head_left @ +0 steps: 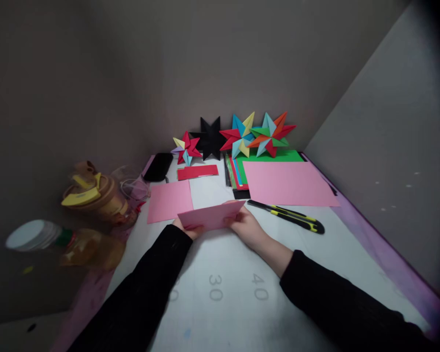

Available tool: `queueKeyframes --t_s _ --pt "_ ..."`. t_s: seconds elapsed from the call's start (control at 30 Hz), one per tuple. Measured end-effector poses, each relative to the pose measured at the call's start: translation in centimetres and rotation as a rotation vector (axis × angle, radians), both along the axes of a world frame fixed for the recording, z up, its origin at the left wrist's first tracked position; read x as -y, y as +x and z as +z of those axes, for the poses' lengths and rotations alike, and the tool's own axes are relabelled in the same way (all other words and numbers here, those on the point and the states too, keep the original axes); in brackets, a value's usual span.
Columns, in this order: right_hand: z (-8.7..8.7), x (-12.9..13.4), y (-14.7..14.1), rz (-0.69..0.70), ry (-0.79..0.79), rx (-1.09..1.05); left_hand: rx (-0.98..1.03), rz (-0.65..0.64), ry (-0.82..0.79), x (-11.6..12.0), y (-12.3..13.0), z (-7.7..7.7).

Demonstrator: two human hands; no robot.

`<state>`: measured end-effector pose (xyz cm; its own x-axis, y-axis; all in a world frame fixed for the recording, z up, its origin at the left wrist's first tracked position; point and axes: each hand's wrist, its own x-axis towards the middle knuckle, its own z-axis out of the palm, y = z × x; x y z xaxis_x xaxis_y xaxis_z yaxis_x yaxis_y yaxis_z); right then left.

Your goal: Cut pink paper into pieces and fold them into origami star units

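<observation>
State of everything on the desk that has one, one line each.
Left hand: gripping held pink paper
Right hand: gripping same paper
Held pink paper: raised, fold unclear
Utility knife: lying down, blade unclear
Phone: screen dark
Bottle: white cap on
Tumbler: lid on, blurred
Large pink sheet: flat
Paper stars: upright

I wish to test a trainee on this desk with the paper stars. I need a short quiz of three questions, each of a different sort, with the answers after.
1. True or false: the utility knife lies farther to the right than the red paper strip.
2. What do the left hand and the right hand hold?
a) red paper strip
b) pink paper
c) utility knife
3. Fill in: among the paper stars, the one in a single colour is ____.

Key: 1 true; 2 b; 3 black.
</observation>
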<state>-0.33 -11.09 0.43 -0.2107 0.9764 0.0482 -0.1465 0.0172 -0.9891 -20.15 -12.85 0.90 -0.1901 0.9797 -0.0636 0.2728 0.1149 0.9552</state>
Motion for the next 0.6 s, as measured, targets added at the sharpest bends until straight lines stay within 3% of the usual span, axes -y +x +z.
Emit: queueKeyframes --t_s 0.23,0.4,0.6 --pt "0.3 0.0 -0.1 0.039 -0.023 -0.091 -0.008 0.038 -0.005 -0.2 0.3 0.9" --pt "0.9 0.0 0.3 0.004 -0.139 0.099 0.010 0.108 -0.053 -0.1 -0.7 1.5" --pt "1.4 -0.1 0.7 -0.034 -0.266 0.126 0.300 0.096 -0.216 -0.2 -1.1 0.9"
